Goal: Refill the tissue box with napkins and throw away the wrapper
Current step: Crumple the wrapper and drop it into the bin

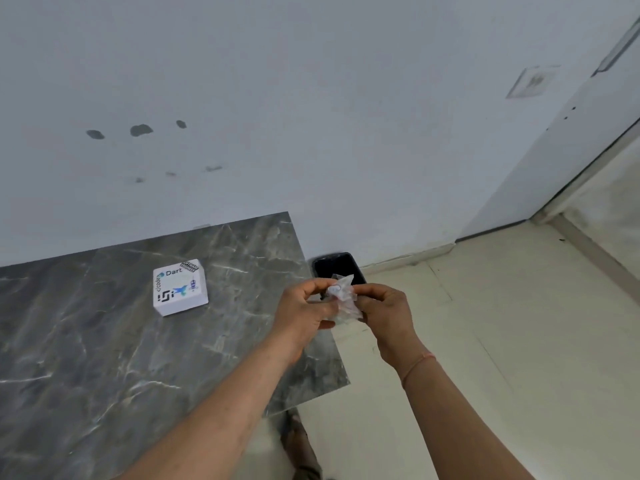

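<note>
Both hands, left hand [304,308] and right hand [384,311], pinch a crumpled wrapper [341,299] in closed fingers beyond the surface's [104,341] right edge, above a black bin [337,266].

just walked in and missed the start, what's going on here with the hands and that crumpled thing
A person is holding a crumpled clear wrapper in both hands, the left hand and right hand pinching it just past the edge of the grey marble table. A black bin stands on the floor right beyond it. The white tissue box with stickers sits closed on the table, untouched.
</note>
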